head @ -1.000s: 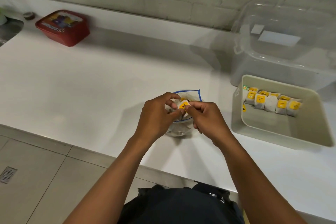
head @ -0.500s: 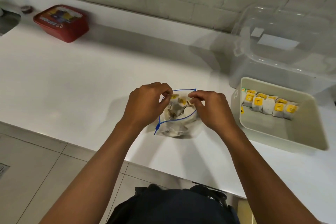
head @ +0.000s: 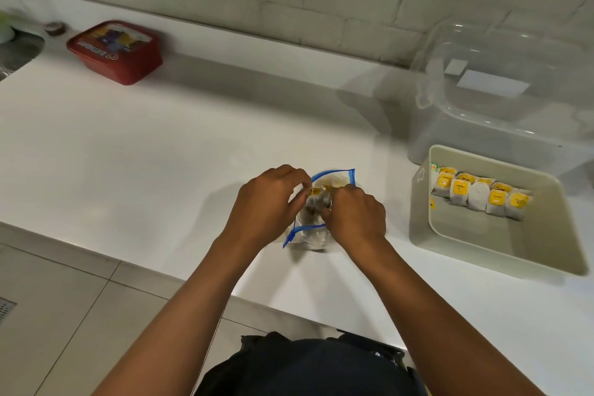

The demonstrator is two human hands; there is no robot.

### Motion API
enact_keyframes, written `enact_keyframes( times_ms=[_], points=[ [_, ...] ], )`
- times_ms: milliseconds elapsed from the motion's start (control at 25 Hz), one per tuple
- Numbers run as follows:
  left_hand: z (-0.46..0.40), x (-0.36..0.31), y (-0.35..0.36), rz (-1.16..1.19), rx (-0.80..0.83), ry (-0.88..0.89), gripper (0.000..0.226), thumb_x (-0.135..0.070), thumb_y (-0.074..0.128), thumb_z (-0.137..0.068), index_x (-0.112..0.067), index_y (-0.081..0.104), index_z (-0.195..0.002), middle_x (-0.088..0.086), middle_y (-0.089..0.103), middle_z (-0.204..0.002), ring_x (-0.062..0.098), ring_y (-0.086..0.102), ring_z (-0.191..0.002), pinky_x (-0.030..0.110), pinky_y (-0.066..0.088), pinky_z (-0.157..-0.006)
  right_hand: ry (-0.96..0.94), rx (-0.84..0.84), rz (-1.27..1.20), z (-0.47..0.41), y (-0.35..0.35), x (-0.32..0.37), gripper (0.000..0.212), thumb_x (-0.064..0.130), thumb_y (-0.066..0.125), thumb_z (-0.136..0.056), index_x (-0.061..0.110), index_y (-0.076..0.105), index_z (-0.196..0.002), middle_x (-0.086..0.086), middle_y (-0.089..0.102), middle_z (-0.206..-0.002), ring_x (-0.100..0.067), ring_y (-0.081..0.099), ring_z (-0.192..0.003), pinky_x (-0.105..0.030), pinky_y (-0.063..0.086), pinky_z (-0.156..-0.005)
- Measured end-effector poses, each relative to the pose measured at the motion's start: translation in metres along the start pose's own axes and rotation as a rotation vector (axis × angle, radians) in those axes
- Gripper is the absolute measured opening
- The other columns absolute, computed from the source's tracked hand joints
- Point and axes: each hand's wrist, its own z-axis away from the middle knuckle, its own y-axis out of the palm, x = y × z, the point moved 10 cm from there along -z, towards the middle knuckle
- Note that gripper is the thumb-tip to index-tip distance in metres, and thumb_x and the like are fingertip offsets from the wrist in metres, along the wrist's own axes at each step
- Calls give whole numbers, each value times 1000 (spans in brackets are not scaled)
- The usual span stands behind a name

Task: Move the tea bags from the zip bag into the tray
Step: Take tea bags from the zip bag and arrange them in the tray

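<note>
Head view, both hands at the clear zip bag [head: 334,175] with its blue seal strip, which sits on the white bench [head: 160,154] near the front edge, centre of view. The bag mouth is open and faces up

Left hand [head: 266,202]: fingers curled at the left side of the bag mouth, thumb and forefinger together at a yellow-tagged tea bag [head: 315,192] sitting in the opening. Whether this grip is clamped on the tea bag or on the bag's rim, I cannot tell; the frame is blurred there

Right hand [head: 356,215]: fingers curled, tips down inside the bag mouth and touching the same tea bag from the right. The grip appears closed on it, pinching its upper part. More tea bags lie lower in the bag, seen dimly through the plastic

Tray [head: 482,254]: cream, rectangular, on the bench to the right of the bag and well apart from it. A row of tea bags [head: 479,196] stands along its far wall, most showing yellow tags, one showing a plain white face. The near part of the tray floor is bare

Clear lidded storage box [head: 501,96] just behind the tray, against the white brick wall. Red lidded container [head: 115,51] far left at the back of the bench. Sink edge [head: 19,51] at the left border
</note>
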Motion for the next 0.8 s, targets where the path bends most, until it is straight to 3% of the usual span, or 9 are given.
enact_keyframes(
  times_ms=[360, 520, 680, 800],
  points=[
    [-1, 12, 4, 8, 30, -48, 7, -32, 58, -96, -33, 64, -95, -13, 64, -93, 9, 64, -77, 24, 46, -58, -54, -18, -75, -1, 8, 13, 21, 34, 56, -93, 22, 66, -106, -1, 63, -110, -26, 65, -88, -29, 38, -63],
    [-1, 14, 1, 30, 28, -77, 6, -35, 58, -94, -35, 63, -93, -15, 63, -89, 4, 64, -76, 23, 45, -57, -56, -90, -96, 3, -12, 1, 22, 34, 49, -96, 24, 68, -94, 1, 68, -91, -27, 64, -83, -28, 38, -62],
    [-1, 17, -7, 127, 3, -163, 5, -38, 61, -92, -35, 61, -88, -22, 60, -84, 1, 62, -72, 23, 45, -58, 94, -22, -579, 2, -15, -33, 26, 32, 57, -86, 11, 58, -71, 0, 53, -57, -22, 49, -58, -32, 43, -53],
    [-2, 14, -7, 236, 10, -218, 8, -39, 63, -90, -34, 59, -85, -24, 63, -86, 4, 62, -67, 26, 49, -59, 241, 136, -1066, 9, -7, -42, 26, 19, 60, -87, 3, 51, -68, -6, 38, -53, -21, 35, -46, -25, 31, -43]
  ],
)
